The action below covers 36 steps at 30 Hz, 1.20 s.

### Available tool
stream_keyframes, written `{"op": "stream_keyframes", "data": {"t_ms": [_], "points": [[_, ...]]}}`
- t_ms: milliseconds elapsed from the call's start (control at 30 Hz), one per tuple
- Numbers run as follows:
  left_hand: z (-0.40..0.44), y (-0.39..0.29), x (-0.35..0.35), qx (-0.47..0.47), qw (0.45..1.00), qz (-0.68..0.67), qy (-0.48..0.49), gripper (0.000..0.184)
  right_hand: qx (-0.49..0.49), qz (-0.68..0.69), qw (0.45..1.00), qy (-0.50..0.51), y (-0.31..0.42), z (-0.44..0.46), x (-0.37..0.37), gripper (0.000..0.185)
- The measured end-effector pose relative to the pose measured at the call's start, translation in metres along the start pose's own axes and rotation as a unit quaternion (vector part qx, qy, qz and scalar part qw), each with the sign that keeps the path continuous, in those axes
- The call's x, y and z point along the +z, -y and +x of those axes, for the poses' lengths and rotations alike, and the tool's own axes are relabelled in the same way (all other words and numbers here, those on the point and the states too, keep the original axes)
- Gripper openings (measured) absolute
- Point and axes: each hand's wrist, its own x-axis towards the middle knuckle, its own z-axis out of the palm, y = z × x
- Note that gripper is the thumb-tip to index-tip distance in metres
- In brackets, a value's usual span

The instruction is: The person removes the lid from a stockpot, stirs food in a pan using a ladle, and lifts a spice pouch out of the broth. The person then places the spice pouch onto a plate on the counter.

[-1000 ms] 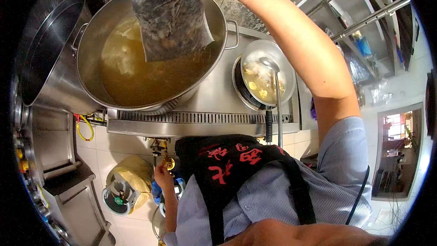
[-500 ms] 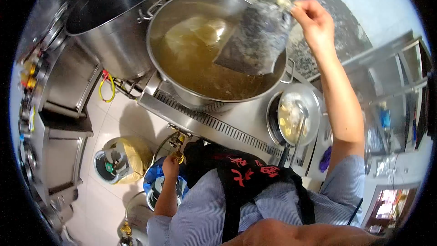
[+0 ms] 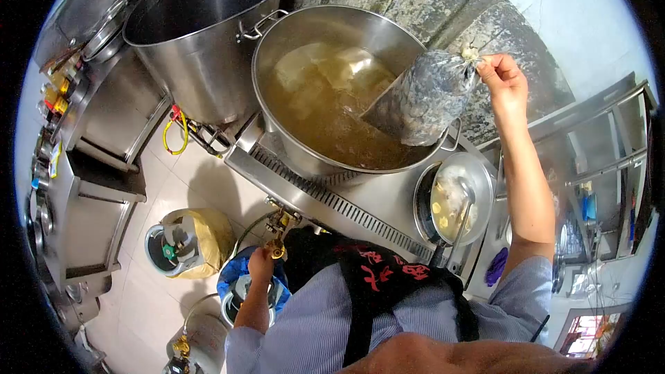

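Note:
My right hand [image 3: 508, 86] pinches the tied, pale top of a dark, wet-looking cloth bag [image 3: 435, 97]. The bag hangs bulging over the right side of a large stockpot [image 3: 260, 90], and its lower edge is close to the rim. Cloudy brownish broth [image 3: 325, 121] fills much of the pot, and a pale shape lies in it. Low beside the stove, my left hand [image 3: 262, 264] is closed at a brass gas valve [image 3: 278, 249]; its fingers are partly hidden.
A tall steel pot [image 3: 194, 73] stands left of the stockpot. On the right, a smaller pan [image 3: 460, 197] holds liquid, yellow slices and a ladle [image 3: 463, 218]. A bin with a yellowish liner [image 3: 211, 235] and a gas cylinder [image 3: 206, 339] stand on the floor.
The bag has shifted right relative to the pot and turned, now looking fuller. My right hand still grips its top. The view has shifted slightly; my left hand stays at the valve.

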Motion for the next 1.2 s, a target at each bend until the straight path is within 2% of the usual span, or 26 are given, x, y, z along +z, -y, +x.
{"op": "stream_keyframes", "data": {"t_ms": [67, 167, 200, 300, 400, 467, 567, 600, 700, 733, 833, 1133, 1200], "points": [[0.009, 0.024, 0.012, -0.018, 0.999, -0.041, -0.003, 0.018, 0.002, 0.015, 1.000, -0.004, -0.007, -0.003, -0.006, 0.004], [0.002, 0.014, -0.003, 0.024, 0.998, 0.056, -0.032, 0.018, 0.007, 0.021, 1.000, -0.014, -0.014, -0.007, -0.014, 0.004], [-0.002, 0.005, -0.012, 0.000, 0.998, 0.059, -0.018, 0.018, 0.013, 0.005, 1.000, -0.020, -0.011, -0.009, -0.014, 0.005], [0.005, 0.028, -0.012, 0.008, 0.993, 0.116, -0.023, 0.017, 0.024, -0.004, 0.999, -0.033, -0.011, -0.012, -0.015, 0.006], [-0.004, 0.020, -0.026, -0.001, 0.995, 0.096, -0.038, 0.019, 0.027, -0.024, 0.998, -0.042, -0.015, -0.011, -0.020, 0.006], [0.001, 0.040, -0.024, 0.015, 0.994, 0.095, -0.061, 0.019, 0.028, -0.016, 0.998, -0.044, -0.016, -0.011, -0.021, 0.006], [0.000, 0.036, -0.028, -0.019, 0.990, 0.114, -0.083, 0.018, 0.030, -0.001, 0.999, -0.041, -0.015, -0.012, -0.020, 0.006], [0.005, 0.057, -0.024, 0.029, 0.992, 0.099, -0.073, 0.025, 0.027, -0.004, 0.999, -0.041, -0.012, -0.010, -0.020, 0.006], [0.022, 0.087, -0.010, -0.035, 0.995, 0.030, -0.086, 0.019, 0.020, 0.003, 0.999, -0.040, -0.009, -0.013, -0.018, 0.007], [-0.001, 0.036, -0.030, -0.024, 0.991, 0.076, -0.104, 0.020, 0.024, -0.009, 0.999, -0.044, -0.011, -0.013, -0.018, 0.008], [0.009, 0.041, -0.027, -0.019, 0.990, 0.121, -0.075, 0.020, 0.026, -0.020, 0.999, -0.041, -0.013, -0.011, -0.020, 0.010], [0.011, 0.038, -0.031, -0.015, 0.997, 0.069, -0.033, 0.017, 0.033, 0.001, 0.999, -0.039, -0.012, -0.011, -0.019, 0.010], [0.011, 0.037, -0.030, 0.011, 0.995, 0.073, -0.060, 0.017, 0.041, -0.007, 0.998, -0.047, -0.011, -0.012, -0.021, 0.009]]}}
